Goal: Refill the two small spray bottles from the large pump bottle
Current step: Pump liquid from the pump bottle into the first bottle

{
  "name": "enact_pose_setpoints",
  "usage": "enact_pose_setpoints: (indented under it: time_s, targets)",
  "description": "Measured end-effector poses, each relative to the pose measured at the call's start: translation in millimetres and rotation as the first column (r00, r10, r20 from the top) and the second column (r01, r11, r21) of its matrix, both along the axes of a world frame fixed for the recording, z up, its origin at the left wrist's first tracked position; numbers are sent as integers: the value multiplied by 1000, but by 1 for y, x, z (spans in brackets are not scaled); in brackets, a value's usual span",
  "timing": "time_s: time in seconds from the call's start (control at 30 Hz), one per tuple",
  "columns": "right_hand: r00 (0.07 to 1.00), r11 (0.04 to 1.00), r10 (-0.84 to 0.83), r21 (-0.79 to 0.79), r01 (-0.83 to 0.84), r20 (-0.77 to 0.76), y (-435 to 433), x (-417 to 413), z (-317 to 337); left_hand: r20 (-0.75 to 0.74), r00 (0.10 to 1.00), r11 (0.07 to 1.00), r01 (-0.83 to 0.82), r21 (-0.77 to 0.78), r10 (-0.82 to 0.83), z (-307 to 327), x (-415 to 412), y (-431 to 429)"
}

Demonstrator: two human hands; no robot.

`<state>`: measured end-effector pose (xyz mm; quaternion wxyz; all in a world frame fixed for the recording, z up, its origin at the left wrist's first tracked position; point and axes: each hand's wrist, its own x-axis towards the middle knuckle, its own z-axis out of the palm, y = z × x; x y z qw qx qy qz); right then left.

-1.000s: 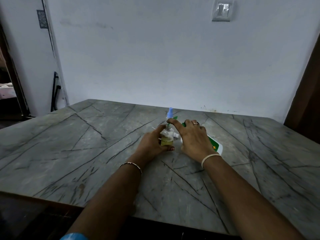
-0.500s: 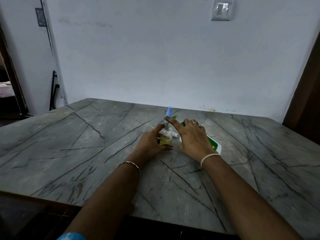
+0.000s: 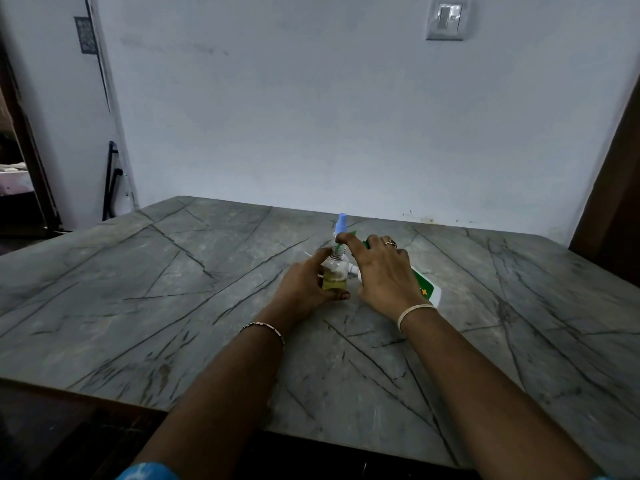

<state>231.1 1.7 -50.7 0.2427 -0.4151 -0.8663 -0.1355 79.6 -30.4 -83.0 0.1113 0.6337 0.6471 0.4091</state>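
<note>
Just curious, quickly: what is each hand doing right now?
Left hand: holds the small clear bottle.
Right hand: lies over the large pump bottle, forefinger at that small bottle's neck; grip cannot be told.

Marble table (image 3: 194,271) (veined), pale wall (image 3: 311,116)

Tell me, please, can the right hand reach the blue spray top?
Probably yes: the right hand, though on the pump bottle, has its index finger at the small bottle; the blue spray top stands just beyond, unblocked.
</note>
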Motion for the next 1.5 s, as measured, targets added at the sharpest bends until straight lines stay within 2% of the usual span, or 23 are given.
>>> enact_pose_setpoints:
  time_s: [0.23,0.53,0.83,0.97,1.23,1.5]
  targets:
    - [1000,1000,5,17,-5,24,4,6,-3,-5,1000,1000,5,4,-5,-1,0,0]
    - [1000,999,23,32,-22,-16,7,0,-3,-13,1000,1000,2,16,-2,1,0,-2]
    - [997,998,67,-23,-66,29,6,12,-2,-3,1000,999,12,35,-12,0,0,0]
    - [999,998,37,40,-39,35,6,8,-3,-5,1000,999,7,37,-7,-1,-1,-1]
    - [1000,998,-28,64,27,14,8,-2,-6,9,1000,999,20,38,-21,-1,-1,0]
    - [1000,998,0,58,0,1,11,3,-8,3,1000,999,13,34,-13,-1,-1,-1]
